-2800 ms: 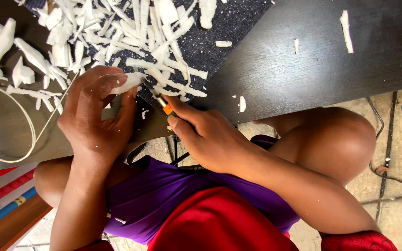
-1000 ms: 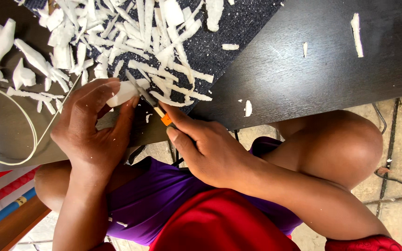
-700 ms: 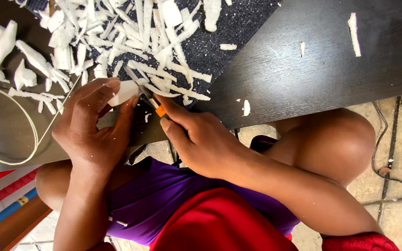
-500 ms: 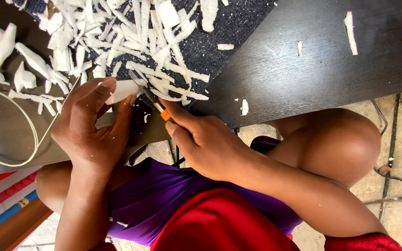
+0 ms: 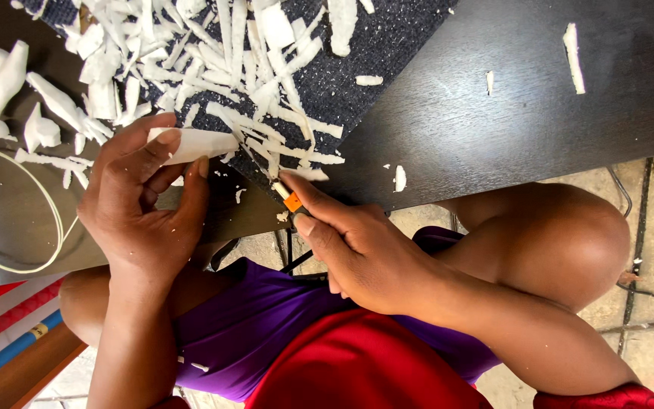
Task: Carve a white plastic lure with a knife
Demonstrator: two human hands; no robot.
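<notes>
I'm pinching the white piece (image 5: 194, 142) in my left hand (image 5: 141, 204) left of centre, my right hand (image 5: 357, 242) is gripping the orange-collared knife (image 5: 285, 197), and it's been nudging back toward centre, so another sliver is coming off

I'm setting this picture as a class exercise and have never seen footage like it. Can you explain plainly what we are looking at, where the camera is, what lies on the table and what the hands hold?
There is no machine: a person works with two bare hands, filmed by a camera worn on the head and looking down, so the knees show below the dark table. The left hand grips a white piece at the table's edge. The right hand holds a small knife with an orange part, its tip pointing toward that piece. White shavings lie thick on a dark blue mat, with larger white chunks at the far left and a loop of white wire.
</notes>
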